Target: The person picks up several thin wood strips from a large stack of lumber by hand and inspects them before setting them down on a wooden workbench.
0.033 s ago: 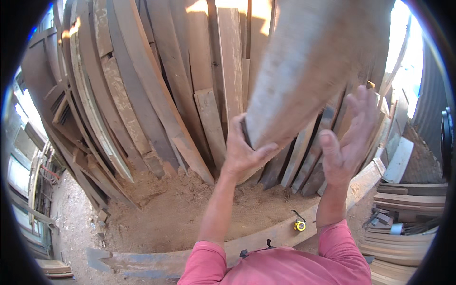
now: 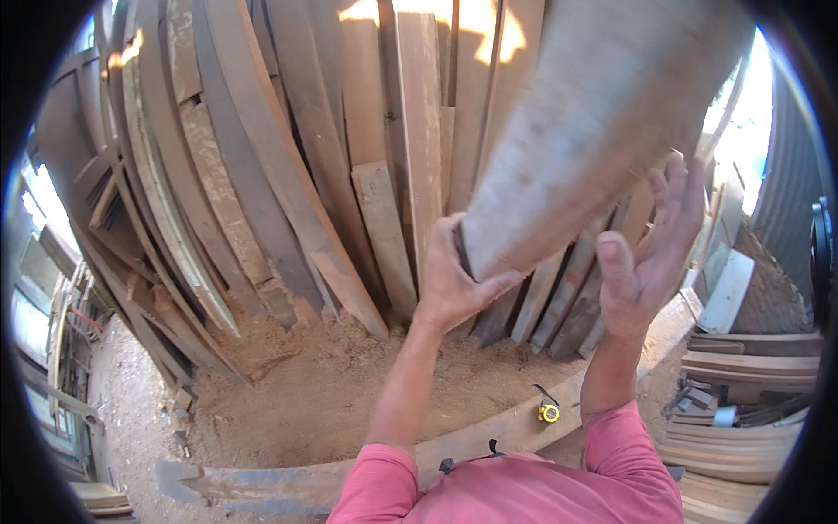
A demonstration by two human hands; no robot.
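A thick, weathered wooden board [image 2: 589, 144] slants up toward the upper right, held off the ground and smeared by motion. My left hand [image 2: 456, 284] is closed around its lower end, with the thumb along the underside. My right hand [image 2: 648, 258] has its thumb and fingers apart. Its fingertips come up against the board's right edge; whether they touch it I cannot tell. Below my hands, a yellow tape measure [image 2: 548, 412] with a black strap rests on a long plank [image 2: 297, 482] lying across the ground in front of me.
Several upright boards [image 2: 288, 175] lean in a row ahead, their feet in sawdust [image 2: 340, 393]. Stacked planks [image 2: 724, 445] lie at the right, near a corrugated sheet [image 2: 794, 175]. More timber [image 2: 65, 341] stands at the far left beside a dirt path [image 2: 131, 393].
The board in my left hand has shifted slightly to the right, and both hands have moved a little right with it.
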